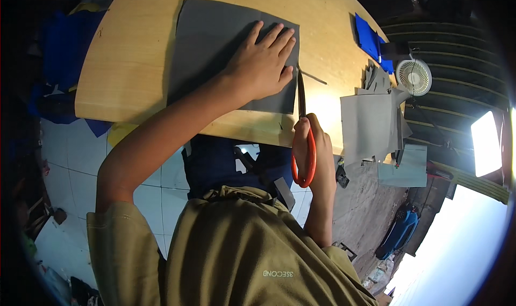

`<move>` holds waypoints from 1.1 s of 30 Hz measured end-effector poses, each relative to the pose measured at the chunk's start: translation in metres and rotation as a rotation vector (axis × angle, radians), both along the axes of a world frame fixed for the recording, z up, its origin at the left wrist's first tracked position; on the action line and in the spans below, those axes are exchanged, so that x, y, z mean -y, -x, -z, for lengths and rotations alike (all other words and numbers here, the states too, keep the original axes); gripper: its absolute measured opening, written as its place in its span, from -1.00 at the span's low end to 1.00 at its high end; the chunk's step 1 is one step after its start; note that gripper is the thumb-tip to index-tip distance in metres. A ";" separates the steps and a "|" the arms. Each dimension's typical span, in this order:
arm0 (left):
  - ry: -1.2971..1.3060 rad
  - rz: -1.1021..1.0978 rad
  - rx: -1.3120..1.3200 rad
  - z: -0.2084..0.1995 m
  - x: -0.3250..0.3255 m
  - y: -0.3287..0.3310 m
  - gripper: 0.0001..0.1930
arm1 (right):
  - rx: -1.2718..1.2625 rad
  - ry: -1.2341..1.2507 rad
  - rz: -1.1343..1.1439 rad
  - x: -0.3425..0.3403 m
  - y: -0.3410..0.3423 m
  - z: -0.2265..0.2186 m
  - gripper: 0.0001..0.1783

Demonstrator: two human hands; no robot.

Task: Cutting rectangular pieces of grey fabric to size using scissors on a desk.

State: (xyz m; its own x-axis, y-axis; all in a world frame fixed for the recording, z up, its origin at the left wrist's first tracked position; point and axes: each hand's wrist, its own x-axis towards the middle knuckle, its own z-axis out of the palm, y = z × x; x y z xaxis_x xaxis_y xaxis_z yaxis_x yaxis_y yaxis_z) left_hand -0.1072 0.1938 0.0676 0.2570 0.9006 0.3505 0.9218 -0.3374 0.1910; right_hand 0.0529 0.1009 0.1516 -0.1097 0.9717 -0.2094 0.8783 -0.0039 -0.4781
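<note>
A dark grey sheet [207, 42], fabric or thin board, lies flat on the light wooden table [129, 53]. My left hand [263, 64] presses down on it, fingers spread toward its far right corner. In my right hand [312, 145] is a pair of scissors [303, 171] with red handles. Their dark blades point away from me along the sheet's right edge; whether they are parted there is hard to see. A thin dark strip [313, 77] lies on the table just right of the blade tips.
To the right, grey sheets [368, 123] and smaller grey pieces [378, 80] are stacked at the table's edge. Beyond them are folded blue cloth [368, 37] and a small white fan [414, 77]. More blue cloth [70, 48] hangs at the left, above a tiled floor [72, 161].
</note>
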 end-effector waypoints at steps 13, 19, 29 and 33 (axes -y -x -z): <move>0.001 0.006 0.011 0.002 0.001 0.001 -0.39 | 0.032 0.176 0.067 -0.003 0.006 -0.020 -0.40; 0.025 0.012 0.004 -0.001 0.000 0.001 -0.39 | 0.019 0.200 0.081 -0.013 0.006 -0.022 -0.39; 0.030 0.008 -0.001 -0.001 0.000 0.000 -0.40 | 0.036 0.022 -0.082 -0.029 0.012 -0.016 -0.58; 0.020 0.016 0.029 0.001 0.000 0.004 -0.41 | 0.020 0.014 -0.063 -0.030 0.014 -0.015 -0.58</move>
